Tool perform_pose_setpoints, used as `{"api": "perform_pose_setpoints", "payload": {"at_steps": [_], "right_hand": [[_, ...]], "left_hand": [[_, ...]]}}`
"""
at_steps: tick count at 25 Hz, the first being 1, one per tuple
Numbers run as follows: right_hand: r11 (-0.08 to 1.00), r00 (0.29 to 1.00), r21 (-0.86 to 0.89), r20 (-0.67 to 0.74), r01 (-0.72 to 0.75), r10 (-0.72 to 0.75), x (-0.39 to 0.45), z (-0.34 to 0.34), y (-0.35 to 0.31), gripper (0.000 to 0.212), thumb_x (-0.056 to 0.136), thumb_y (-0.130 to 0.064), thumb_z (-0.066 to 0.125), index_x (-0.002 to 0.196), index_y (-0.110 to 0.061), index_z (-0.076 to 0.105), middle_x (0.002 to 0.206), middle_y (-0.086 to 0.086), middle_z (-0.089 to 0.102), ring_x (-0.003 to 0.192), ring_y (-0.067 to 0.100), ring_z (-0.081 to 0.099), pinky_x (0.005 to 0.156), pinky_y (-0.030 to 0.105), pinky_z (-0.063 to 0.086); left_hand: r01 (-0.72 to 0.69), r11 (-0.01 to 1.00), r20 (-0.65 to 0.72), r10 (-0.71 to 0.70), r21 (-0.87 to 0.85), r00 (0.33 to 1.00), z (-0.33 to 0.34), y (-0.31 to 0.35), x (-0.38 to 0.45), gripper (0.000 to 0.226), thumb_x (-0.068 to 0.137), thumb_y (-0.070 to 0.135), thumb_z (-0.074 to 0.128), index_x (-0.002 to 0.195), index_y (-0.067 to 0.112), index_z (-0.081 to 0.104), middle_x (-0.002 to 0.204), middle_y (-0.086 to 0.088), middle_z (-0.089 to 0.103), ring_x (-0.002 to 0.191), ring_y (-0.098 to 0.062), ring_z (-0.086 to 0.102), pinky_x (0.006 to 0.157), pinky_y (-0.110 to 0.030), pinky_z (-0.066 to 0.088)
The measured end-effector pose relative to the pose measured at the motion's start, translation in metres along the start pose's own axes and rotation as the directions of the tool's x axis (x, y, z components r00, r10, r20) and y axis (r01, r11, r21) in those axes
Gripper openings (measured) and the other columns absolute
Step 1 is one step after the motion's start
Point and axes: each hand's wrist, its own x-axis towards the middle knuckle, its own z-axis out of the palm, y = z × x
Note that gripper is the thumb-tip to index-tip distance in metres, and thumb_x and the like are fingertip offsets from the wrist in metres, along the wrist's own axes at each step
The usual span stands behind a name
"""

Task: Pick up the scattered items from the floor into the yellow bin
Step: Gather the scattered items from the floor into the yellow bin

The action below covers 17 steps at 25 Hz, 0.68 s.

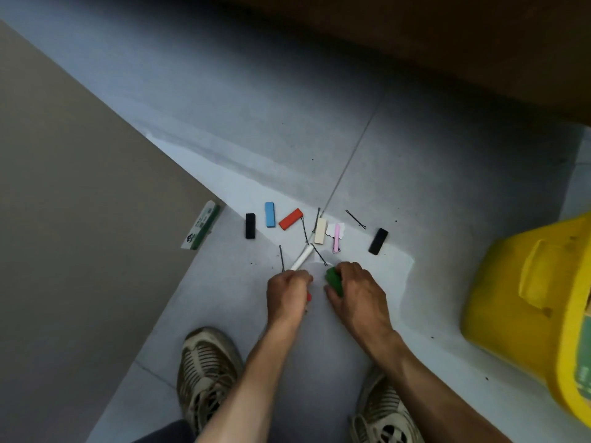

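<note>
Two bare arms and two worn shoes, seen from above

The left hand [289,290] and the right hand [356,290] have no gloves, rings or watch, and both arms are bare with no sleeves showing. At 7 o'clock in the view is the left shoe [206,372], a tan, dusty sneaker with dark stripe-shaped slits across the top and pale laces. At 5 o'clock is the right shoe [383,414], the same kind, with the same dark slits and a scuffed toe. A bit of dark grey trouser leg [166,433] shows at the bottom edge, at 6 o'clock.
</note>
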Motion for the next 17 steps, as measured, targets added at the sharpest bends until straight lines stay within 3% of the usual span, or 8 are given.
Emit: {"api": "perform_pose_setpoints", "payload": {"at_steps": [2, 4, 6, 8, 10, 12, 14, 17], "right_hand": [[0.992, 0.997, 0.102, -0.021, -0.075, 0.077, 0.001, -0.002, -0.002, 0.026, 0.093, -0.032, 0.059, 0.113, -0.016, 0.057, 0.107, 0.003, 0.063, 0.09, 0.019, 0.059, 0.074, 0.025, 0.046], [0.91, 0.966, 0.369, -0.097, -0.189, 0.24, 0.001, -0.016, 0.003, 0.023, 0.09, -0.029, 0.065, 0.109, -0.017, 0.06, 0.101, 0.001, 0.065, 0.084, 0.015, 0.059, 0.07, 0.023, 0.045], [0.835, 0.898, 0.504, -0.228, -0.221, 0.376, 0.011, -0.031, 0.018, 0.027, 0.089, -0.028, 0.068, 0.112, -0.016, 0.061, 0.103, 0.003, 0.067, 0.086, 0.017, 0.061, 0.075, 0.028, 0.05], [0.834, 0.852, 0.47, -0.271, -0.288, 0.447, 0.028, -0.044, 0.033, 0.031, 0.09, -0.026, 0.067, 0.116, -0.012, 0.06, 0.109, 0.009, 0.066, 0.094, 0.025, 0.061, 0.081, 0.029, 0.048], [0.829, 0.846, 0.401, -0.2, -0.39, 0.495, 0.045, -0.049, 0.036, 0.034, 0.09, -0.028, 0.067, 0.116, -0.007, 0.059, 0.112, 0.013, 0.064, 0.099, 0.03, 0.06, 0.081, 0.029, 0.045], [0.828, 0.849, 0.344, -0.136, -0.443, 0.511, 0.057, -0.044, 0.028, 0.034, 0.091, -0.03, 0.065, 0.111, -0.003, 0.058, 0.109, 0.016, 0.064, 0.098, 0.033, 0.06, 0.079, 0.033, 0.046], [0.874, 0.878, 0.262, -0.149, -0.409, 0.456, 0.062, -0.037, 0.021, 0.026, 0.092, -0.025, 0.062, 0.104, -0.002, 0.061, 0.102, 0.016, 0.065, 0.091, 0.033, 0.061, 0.071, 0.03, 0.04], [0.88, 0.894, 0.277, -0.122, -0.386, 0.431, 0.061, -0.038, 0.023, 0.019, 0.093, -0.023, 0.061, 0.097, -0.004, 0.063, 0.09, 0.012, 0.065, 0.077, 0.026, 0.056, 0.065, 0.027, 0.034]], "left_hand": [[0.172, 0.938, 0.118, -0.143, -0.301, 0.983, -0.009, 0.002, -0.003, 0.015, 0.078, 0.008, 0.05, 0.071, 0.009, 0.064, 0.062, -0.007, 0.057, 0.053, -0.021, 0.054, 0.04, -0.023, 0.039], [0.27, 0.833, 0.283, -0.143, -0.484, 0.949, -0.011, 0.007, -0.007, 0.015, 0.075, 0.004, 0.043, 0.07, 0.01, 0.056, 0.061, -0.007, 0.057, 0.05, -0.02, 0.057, 0.038, -0.021, 0.035], [0.29, 0.786, 0.323, -0.122, -0.545, 0.938, -0.009, 0.016, -0.004, 0.014, 0.07, 0.002, 0.041, 0.071, 0.011, 0.052, 0.058, -0.005, 0.055, 0.047, -0.019, 0.055, 0.038, -0.02, 0.032], [0.236, 0.826, 0.251, -0.119, -0.511, 0.961, -0.004, 0.025, 0.004, 0.014, 0.072, 0.001, 0.044, 0.073, 0.012, 0.054, 0.055, -0.004, 0.052, 0.043, -0.017, 0.048, 0.039, -0.02, 0.031], [0.063, 0.936, 0.061, -0.045, -0.346, 0.997, -0.002, 0.037, 0.017, 0.011, 0.08, 0.007, 0.052, 0.073, 0.014, 0.058, 0.061, -0.003, 0.055, 0.046, -0.015, 0.047, 0.044, -0.02, 0.032], [-0.226, 0.973, -0.116, 0.229, 0.041, 0.966, -0.004, 0.05, 0.036, 0.005, 0.087, 0.017, 0.059, 0.082, 0.018, 0.059, 0.079, 0.001, 0.062, 0.062, -0.012, 0.056, 0.055, -0.021, 0.038], [-0.452, 0.785, -0.063, 0.523, 0.424, 0.85, -0.008, 0.06, 0.054, 0.011, 0.09, 0.027, 0.062, 0.099, 0.022, 0.056, 0.092, 0.005, 0.057, 0.075, -0.014, 0.056, 0.067, -0.024, 0.043], [-0.537, 0.496, 0.147, 0.627, 0.682, 0.765, -0.007, 0.068, 0.074, 0.021, 0.092, 0.031, 0.06, 0.106, 0.016, 0.058, 0.101, -0.002, 0.053, 0.081, -0.022, 0.057, 0.072, -0.032, 0.049]]}}
